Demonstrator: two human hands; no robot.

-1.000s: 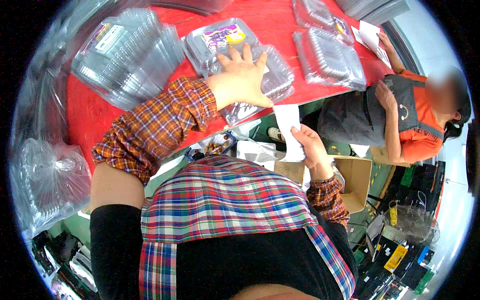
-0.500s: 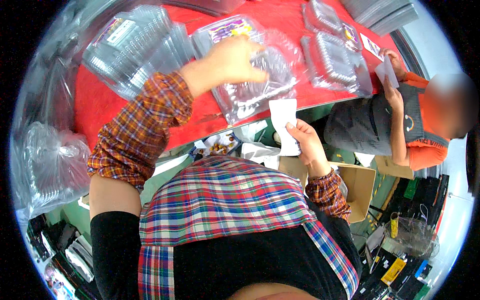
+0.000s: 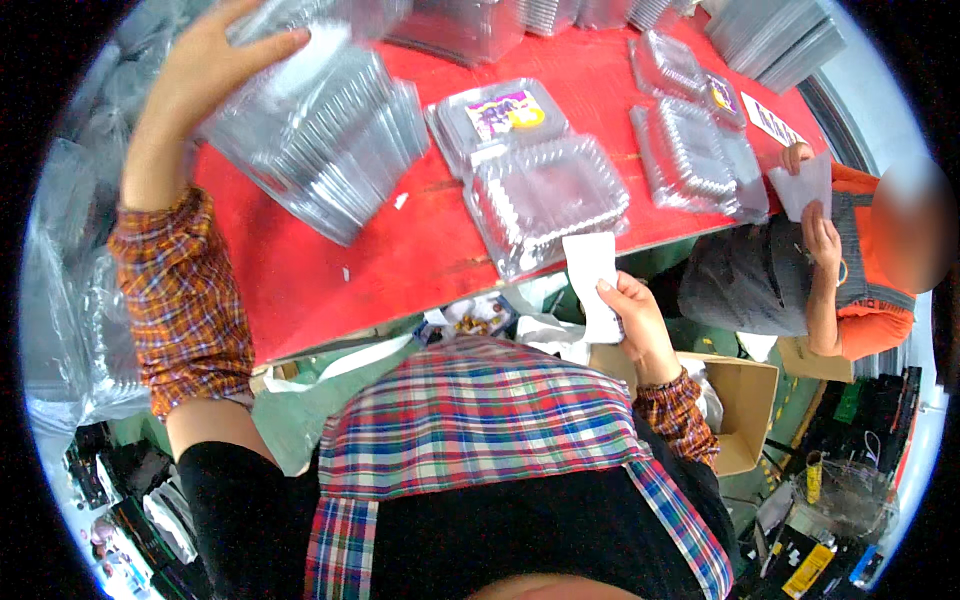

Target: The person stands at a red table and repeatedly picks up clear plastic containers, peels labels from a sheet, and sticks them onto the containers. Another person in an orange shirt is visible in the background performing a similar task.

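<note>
At the far left, my left hand [image 3: 198, 80] reaches over the edge of a stack of clear plastic clamshell containers [image 3: 325, 145]. Its thumb is spread away from the fingers, and whether it touches the stack I cannot tell. Held between thumb and fingers of my right hand [image 3: 640, 320] is a white paper strip [image 3: 590, 262], just off the table's near edge. Beyond that strip lies a clear clamshell container [image 3: 560, 185] stacked on others, its lid folded back. A purple and yellow label [image 3: 507, 113] shows on the lid side.
More clamshell stacks [image 3: 690, 150] stand to the right on the red table [image 3: 300, 290], with others [image 3: 460, 30] along the back. On the right, a person in orange holds a pale sheet [image 3: 803, 187]. A cardboard box [image 3: 745, 400] sits below the table edge.
My left hand has left the labelled container in the middle and moved to the stack at far left. My right hand still grips the paper strip. The view has shifted slightly.
</note>
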